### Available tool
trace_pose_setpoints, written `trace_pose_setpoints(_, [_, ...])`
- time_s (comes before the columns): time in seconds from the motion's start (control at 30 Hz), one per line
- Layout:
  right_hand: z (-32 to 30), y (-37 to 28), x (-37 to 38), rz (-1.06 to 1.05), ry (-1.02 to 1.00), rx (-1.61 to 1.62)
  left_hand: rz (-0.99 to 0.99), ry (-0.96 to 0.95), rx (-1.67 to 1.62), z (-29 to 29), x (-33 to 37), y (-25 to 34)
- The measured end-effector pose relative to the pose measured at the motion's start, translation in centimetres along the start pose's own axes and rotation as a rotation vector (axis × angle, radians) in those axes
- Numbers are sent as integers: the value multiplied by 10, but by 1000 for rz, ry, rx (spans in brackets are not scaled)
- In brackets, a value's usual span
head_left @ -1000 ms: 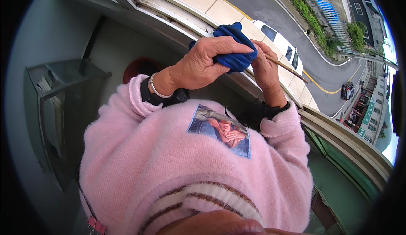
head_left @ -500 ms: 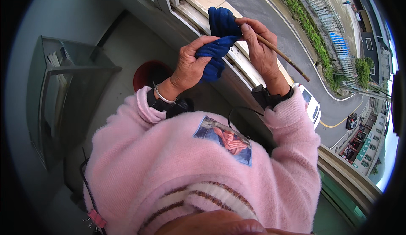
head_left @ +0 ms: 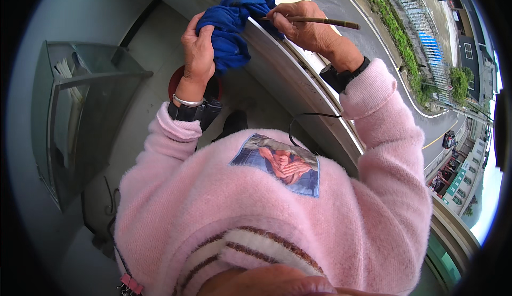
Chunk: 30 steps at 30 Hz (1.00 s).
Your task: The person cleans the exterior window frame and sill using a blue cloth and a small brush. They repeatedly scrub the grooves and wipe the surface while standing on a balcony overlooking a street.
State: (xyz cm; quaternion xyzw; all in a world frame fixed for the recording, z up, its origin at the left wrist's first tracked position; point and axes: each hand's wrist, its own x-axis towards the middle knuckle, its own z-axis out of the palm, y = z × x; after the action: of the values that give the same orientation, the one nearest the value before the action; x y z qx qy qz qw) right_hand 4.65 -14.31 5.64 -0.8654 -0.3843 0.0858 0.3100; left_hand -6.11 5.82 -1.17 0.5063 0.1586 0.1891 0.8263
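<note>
A blue cloth [head_left: 230,28] hangs bunched over the inner edge of the window sill [head_left: 298,56]. Its left side is gripped by my left hand [head_left: 198,50], thumb toward me and fingers behind the fabric. Out over the sill, my right hand [head_left: 306,29] pinches a thin brown stick [head_left: 330,22] between thumb and fingers. One end of the stick points right, past the knuckles; the other end runs toward the cloth and is hidden by the fingers and fabric. Part of the cloth lies just under the right fingertips.
On the floor beneath my left wrist is a red bucket [head_left: 175,81], partly covered by the arm. A glass-sided stand [head_left: 101,76] holding papers is at the left. A black cable [head_left: 314,114] loops by the sill. Outside lies a road [head_left: 368,40].
The cloth has gone from a twisted, wrung shape to a looser spread, farther left. My left hand moved left and up; my right hand moved slightly left, and the stick swung nearly level.
</note>
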Motion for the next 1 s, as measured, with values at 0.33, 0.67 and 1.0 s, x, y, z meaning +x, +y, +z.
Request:
trace_pose_setpoints(0.33, [7, -5, -106, 272, 23, 101, 240, -196, 404, -22, 28, 2])
trace_pose_setpoints(0.67, [30, -21, -137, 493, 106, 251, 639, -448, 987, -37, 43, 4])
trace_pose_setpoints(1.0, [40, -32, -52, 5, 224, 134, 639, -594, 1172, -28, 35, 1])
